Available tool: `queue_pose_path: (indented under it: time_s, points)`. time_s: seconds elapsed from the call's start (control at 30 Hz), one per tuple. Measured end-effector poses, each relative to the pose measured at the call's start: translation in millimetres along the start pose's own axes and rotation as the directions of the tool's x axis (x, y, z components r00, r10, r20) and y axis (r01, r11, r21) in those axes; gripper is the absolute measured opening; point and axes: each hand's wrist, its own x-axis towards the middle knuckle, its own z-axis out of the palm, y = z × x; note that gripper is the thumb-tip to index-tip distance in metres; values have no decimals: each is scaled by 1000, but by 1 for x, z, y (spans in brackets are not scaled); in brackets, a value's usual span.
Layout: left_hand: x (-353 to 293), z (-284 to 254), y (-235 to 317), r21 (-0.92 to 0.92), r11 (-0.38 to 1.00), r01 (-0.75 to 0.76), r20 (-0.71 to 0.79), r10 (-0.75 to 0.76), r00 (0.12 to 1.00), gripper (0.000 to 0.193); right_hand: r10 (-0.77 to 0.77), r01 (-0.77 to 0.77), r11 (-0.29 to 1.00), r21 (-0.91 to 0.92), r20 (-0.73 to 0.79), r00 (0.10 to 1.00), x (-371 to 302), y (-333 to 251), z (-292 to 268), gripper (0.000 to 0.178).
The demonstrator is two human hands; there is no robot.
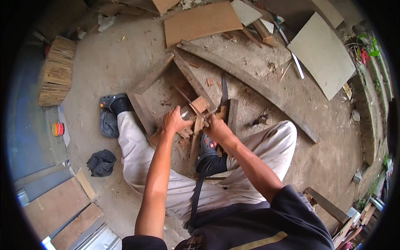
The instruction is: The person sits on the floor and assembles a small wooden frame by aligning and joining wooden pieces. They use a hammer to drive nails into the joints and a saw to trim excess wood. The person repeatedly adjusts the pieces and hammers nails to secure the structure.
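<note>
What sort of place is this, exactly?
Probably a makeshift woodworking area: a wooden frame sits on dusty ground, with a long plank and a brown board lying nearby.

Pale printed characters (194, 242) stand on the dark shirt (250, 221), partly cut by the lower edge; wording not legible. Red-and-yellow round item (58, 129) at left: any marking too small to read. Red charms (211, 145) on the right shoe (204, 148): likewise unreadable. No other lettering legible.

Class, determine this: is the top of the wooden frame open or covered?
Open: no panel spans the wooden frame, and dirt shows between its planks.
</note>
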Motion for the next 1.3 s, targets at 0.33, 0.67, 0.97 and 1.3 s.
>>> queue_pose_path:
  time_s: [0.33,0.67,0.97,1.3]
  points:
    - [2,-8,4,28,998,63,34,-64,997,92,99,-91,985,-147,48,994,-2,-26,-17,51]
    - [-6,-9,10,-18,1000,22,-12,-22,1000,88,93,-96,995,27,85,992,-17,-17,-13,48]
    - [-5,1,2,16,998,62,21,-62,998,91,157,-155,987,-43,64,986,-27,4,24,41]
    - [-32,-9,1,-283,947,154,-79,-183,980,101,352,-132,869,477,-410,842,-56,58,-4,51]
